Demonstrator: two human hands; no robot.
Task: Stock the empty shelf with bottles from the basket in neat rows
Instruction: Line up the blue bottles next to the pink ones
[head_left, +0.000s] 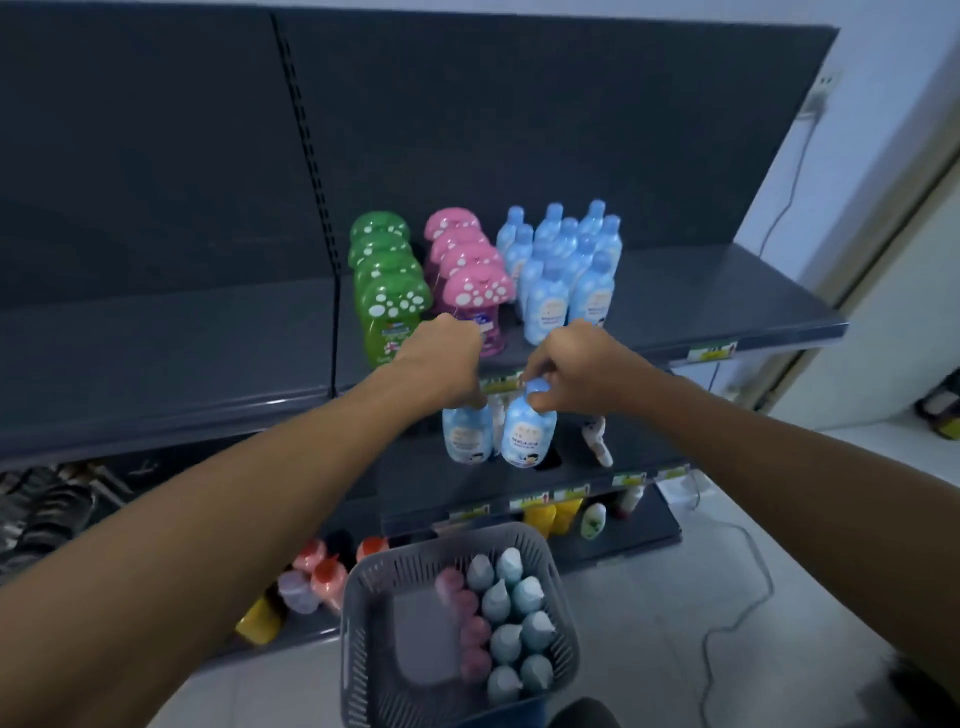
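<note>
My left hand (448, 358) grips the cap of a light blue bottle (466, 434), which hangs just below the front edge of the dark grey shelf (727, 296). My right hand (569, 366) holds a second light blue bottle (527, 436) by its cap, right beside the first. On the shelf stand a row of green mushroom-cap bottles (387, 291), a row of pink mushroom-cap bottles (467, 270) and several light blue bottles (566, 265) in rows. Below me, the grey basket (363, 597) holds several grey-blue bottles (511, 618) and pink bottles (470, 629).
The shelf's right part and the neighbouring left bay (156, 343) are bare. Lower shelves (519, 483) carry a white bottle, yellow tubes and orange-capped bottles. A white cable (748, 603) runs across the tiled floor at right. A wall and door frame stand at far right.
</note>
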